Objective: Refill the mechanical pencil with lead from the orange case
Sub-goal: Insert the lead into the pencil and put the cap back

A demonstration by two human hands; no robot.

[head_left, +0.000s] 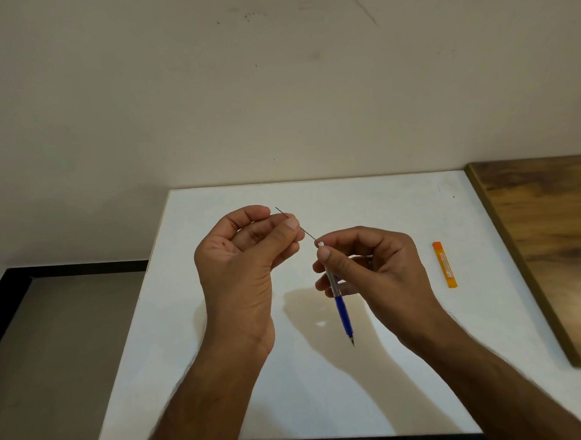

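Note:
My right hand (373, 266) grips a mechanical pencil (342, 308) with a clear barrel and blue grip, tip pointing down toward me and its white open top end up. My left hand (247, 254) pinches a thin dark lead (307, 233) between thumb and fingertips. The lead slants down to the right, and its lower end sits right at the pencil's top opening. The orange lead case (444, 264) lies flat on the white table to the right of my right hand, apart from both hands.
Both hands hover over a white table (222, 370) set against a beige wall. A brown wooden board (547, 243) adjoins the table's right side. A lower grey surface with a black edge (55, 326) lies to the left.

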